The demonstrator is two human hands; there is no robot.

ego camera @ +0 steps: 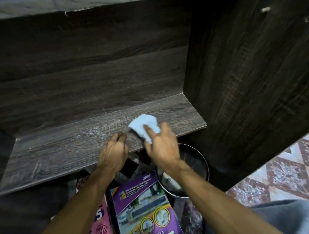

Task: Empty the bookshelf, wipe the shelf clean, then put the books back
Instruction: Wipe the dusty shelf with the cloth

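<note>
The shelf (pixel 63 149) is laid level in the dark wooden unit, its long axis running from near left to far right, where it is stopped by the side panel (pixel 245 77). Pale dusty streaks are seen at its middle. A white cloth (pixel 145 125) is gripped by the right hand (pixel 162 148) and pressed on the shelf's right part, near the front edge. The left hand (pixel 114 152) is curled into a fist and rested on that edge, just left of the cloth. Below, a purple book (pixel 143 209) and a pink book (pixel 101 225) are lain together; beside them a round dark bucket (pixel 196 161) is stood, pale unclear scraps inside.
</note>
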